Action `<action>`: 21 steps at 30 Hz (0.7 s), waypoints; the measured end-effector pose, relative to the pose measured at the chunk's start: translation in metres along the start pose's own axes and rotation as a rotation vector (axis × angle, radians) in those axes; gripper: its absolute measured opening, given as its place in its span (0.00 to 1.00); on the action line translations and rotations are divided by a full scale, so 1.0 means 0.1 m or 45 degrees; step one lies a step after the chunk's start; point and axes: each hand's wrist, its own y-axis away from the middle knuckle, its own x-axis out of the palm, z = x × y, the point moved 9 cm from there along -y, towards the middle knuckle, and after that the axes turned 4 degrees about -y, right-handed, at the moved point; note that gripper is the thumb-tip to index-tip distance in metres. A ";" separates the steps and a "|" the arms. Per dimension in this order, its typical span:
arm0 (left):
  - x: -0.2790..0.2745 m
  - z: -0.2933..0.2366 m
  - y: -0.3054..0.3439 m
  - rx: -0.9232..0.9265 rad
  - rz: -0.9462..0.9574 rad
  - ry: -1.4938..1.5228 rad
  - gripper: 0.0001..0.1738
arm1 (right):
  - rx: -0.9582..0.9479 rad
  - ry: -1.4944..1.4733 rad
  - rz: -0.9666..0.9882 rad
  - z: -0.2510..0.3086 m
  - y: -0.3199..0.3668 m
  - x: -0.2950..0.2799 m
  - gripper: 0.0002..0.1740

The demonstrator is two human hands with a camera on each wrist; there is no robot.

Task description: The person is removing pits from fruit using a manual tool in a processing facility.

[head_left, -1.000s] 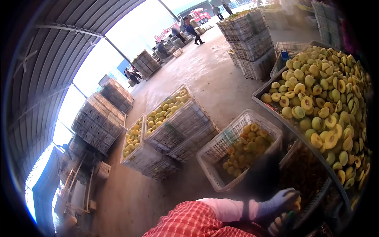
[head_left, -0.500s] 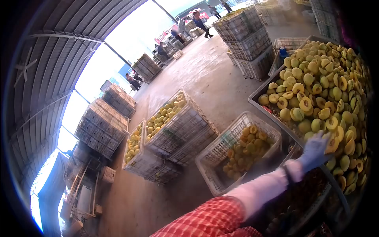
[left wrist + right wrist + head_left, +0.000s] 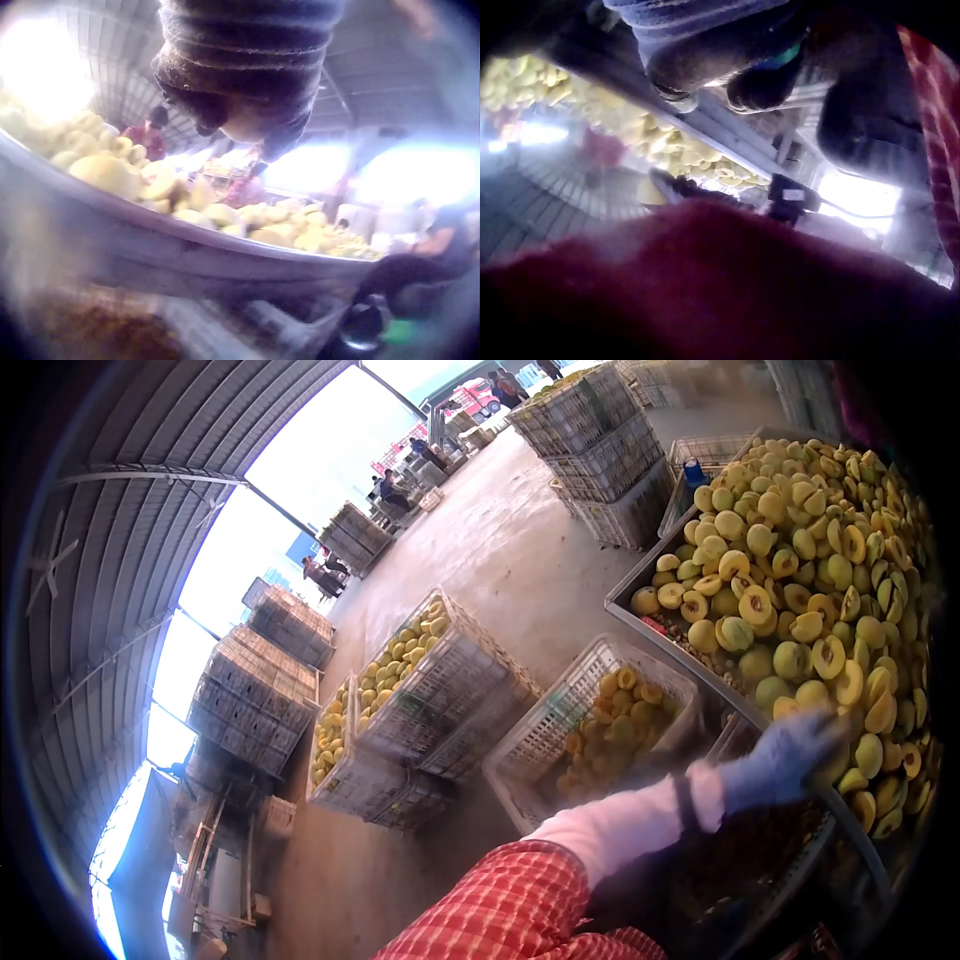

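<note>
My gloved left hand (image 3: 785,760), blurred in the head view, hovers over the near rim of a metal tray (image 3: 665,625) heaped with halved yellow peaches (image 3: 790,657). In the left wrist view its curled fingers grip a pale peach half (image 3: 244,131), largely hidden by the glove. The right wrist view also shows yellow fruit (image 3: 651,193) at the left fingertips. My gloved right hand (image 3: 720,67) is curled around a small tool with a green part (image 3: 786,56); most of the tool is hidden. The head view does not show that hand.
Below the tray rim is a dark container (image 3: 745,860). Beside it stands a white crate (image 3: 520,745) part filled with peaches. More full crates (image 3: 440,700) stand left, with stacked crates (image 3: 600,450) behind. A blue cup (image 3: 694,472) sits by the tray's far corner.
My left hand has gone from low beside the right hand up to the peach heap, and now has drawn back slightly toward the rim with a peach half. The head view has shifted slightly.
</note>
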 end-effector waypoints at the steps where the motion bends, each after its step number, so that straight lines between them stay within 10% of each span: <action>1: -0.01 -0.27 0.18 0.128 0.098 0.111 0.49 | -0.070 0.030 0.007 0.09 0.01 0.04 0.25; 4: 0.38 -0.74 0.84 0.374 0.686 0.208 0.54 | -0.252 0.133 0.029 0.32 0.08 0.08 0.24; 8: 0.22 -0.81 1.05 0.157 0.804 0.466 0.55 | -0.538 0.238 0.084 0.45 0.35 0.22 0.24; 12: -0.15 -0.74 1.10 -0.021 0.220 0.899 0.50 | -0.566 0.170 0.174 0.51 0.41 0.54 0.23; 15: 0.31 -0.52 1.52 -0.686 0.013 1.553 0.35 | -0.502 -0.012 0.129 0.45 0.34 0.65 0.16; 21: 0.36 -0.42 1.77 -1.260 -0.229 1.657 0.25 | -0.988 0.819 0.042 0.67 0.57 0.94 0.07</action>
